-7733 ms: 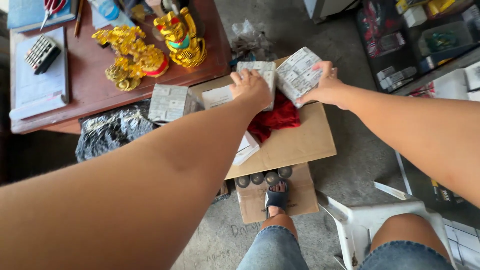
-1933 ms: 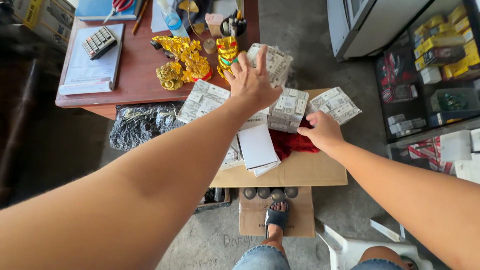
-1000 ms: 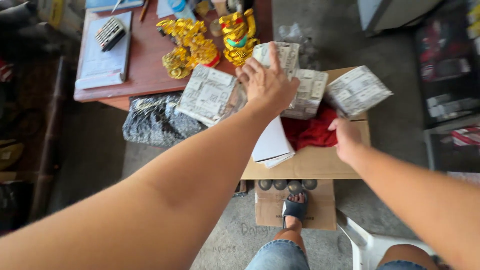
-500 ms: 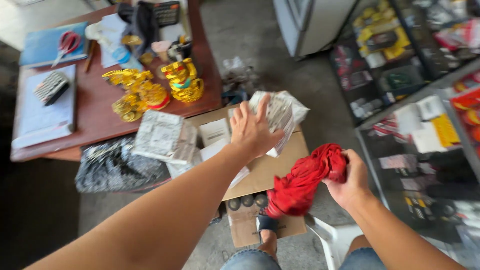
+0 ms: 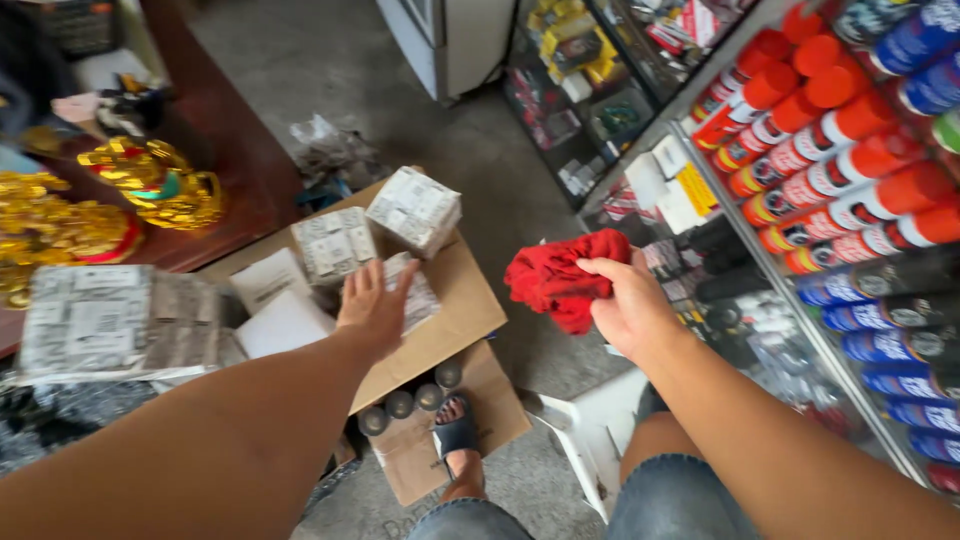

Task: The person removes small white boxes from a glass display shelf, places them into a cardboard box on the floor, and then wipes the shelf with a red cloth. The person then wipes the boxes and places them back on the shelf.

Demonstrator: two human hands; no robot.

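Red cloth (image 5: 562, 278) bunched in right hand (image 5: 628, 308), off cardboard box (image 5: 462, 306).

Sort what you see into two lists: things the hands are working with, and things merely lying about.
In hand:
right hand gripping the red cloth
left hand on a small printed box
cardboard sheet beneath

Lying about:
gold ornaments
spray cans
wooden table
white plastic chair

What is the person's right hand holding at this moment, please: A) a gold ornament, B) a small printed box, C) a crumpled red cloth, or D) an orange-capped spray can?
C: the right hand is closed on a crumpled red cloth, held up beside the shelf, while the left hand rests open on a small printed box on the cardboard.
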